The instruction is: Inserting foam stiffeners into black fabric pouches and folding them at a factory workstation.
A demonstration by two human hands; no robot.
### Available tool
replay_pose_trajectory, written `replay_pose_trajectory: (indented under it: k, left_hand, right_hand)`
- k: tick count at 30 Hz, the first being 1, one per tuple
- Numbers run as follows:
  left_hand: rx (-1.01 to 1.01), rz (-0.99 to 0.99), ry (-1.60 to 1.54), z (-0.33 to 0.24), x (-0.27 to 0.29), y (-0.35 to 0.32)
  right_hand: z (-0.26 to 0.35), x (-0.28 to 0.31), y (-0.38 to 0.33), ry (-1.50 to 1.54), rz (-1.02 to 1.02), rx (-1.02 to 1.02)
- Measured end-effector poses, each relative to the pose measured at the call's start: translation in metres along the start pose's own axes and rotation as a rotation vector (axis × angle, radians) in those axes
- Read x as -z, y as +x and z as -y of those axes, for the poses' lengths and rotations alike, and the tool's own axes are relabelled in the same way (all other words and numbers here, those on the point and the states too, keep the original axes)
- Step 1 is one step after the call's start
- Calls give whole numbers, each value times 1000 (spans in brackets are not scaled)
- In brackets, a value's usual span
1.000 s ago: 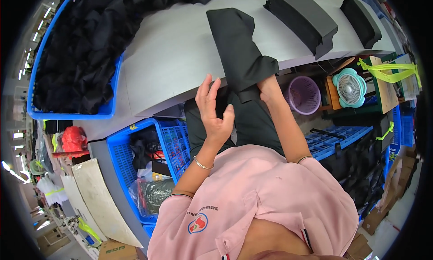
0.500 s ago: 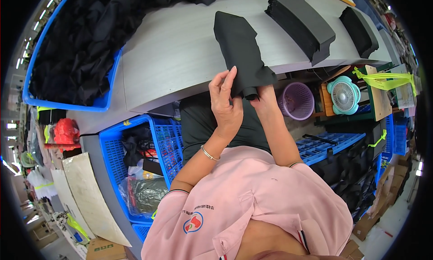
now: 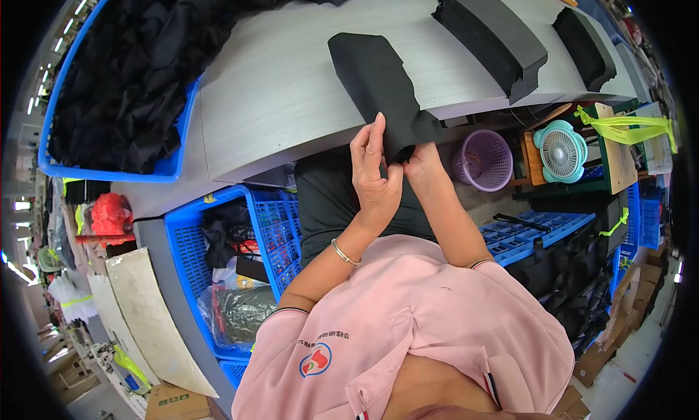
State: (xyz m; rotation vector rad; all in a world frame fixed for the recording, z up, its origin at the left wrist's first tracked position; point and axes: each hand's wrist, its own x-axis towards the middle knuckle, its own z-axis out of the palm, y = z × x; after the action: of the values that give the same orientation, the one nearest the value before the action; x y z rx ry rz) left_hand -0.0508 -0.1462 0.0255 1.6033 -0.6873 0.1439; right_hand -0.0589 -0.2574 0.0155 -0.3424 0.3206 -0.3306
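Left hand: your left hand (image 3: 375,174) is raised at the near edge of the surface (image 3: 277,107), fingers (image 3: 376,132) straight and together, pressed against the near end of the black fabric piece (image 3: 378,85).
Right hand: your right hand (image 3: 422,161) sits just beside the left, fingers curled and pinching the lower edge of the same fabric where it hangs over the edge.
Fabric piece: folded and long, it lies mostly on the surface, running away from you, with its near end between your two hands.
Fingers to fabric: touching on both sides; your left fingers cover its left lower corner, your right grips from below.
Nearby: a blue bin of black cloth (image 3: 124,85) at far left, two black stacks (image 3: 491,34) at far right, a purple basket (image 3: 484,158) beside your right forearm.
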Motion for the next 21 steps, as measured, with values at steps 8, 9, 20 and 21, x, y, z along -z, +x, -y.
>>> replay_pose_trajectory:
  k: [8, 9, 20, 21]
  left_hand:
    - [-43, 42, 30, 10, 3, 0]
    - [-58, 56, 33, 11, 4, 1]
    - [113, 38, -150, 9, 37, 11]
    - [143, -3, -135, 10, 32, 12]
  right_hand:
    - [-3, -16, 6, -7, -209, -2]
    - [-3, -17, 7, -8, -204, -4]
    - [-24, 14, 35, -409, -256, 386]
    - [-24, 38, 47, -421, -206, 453]
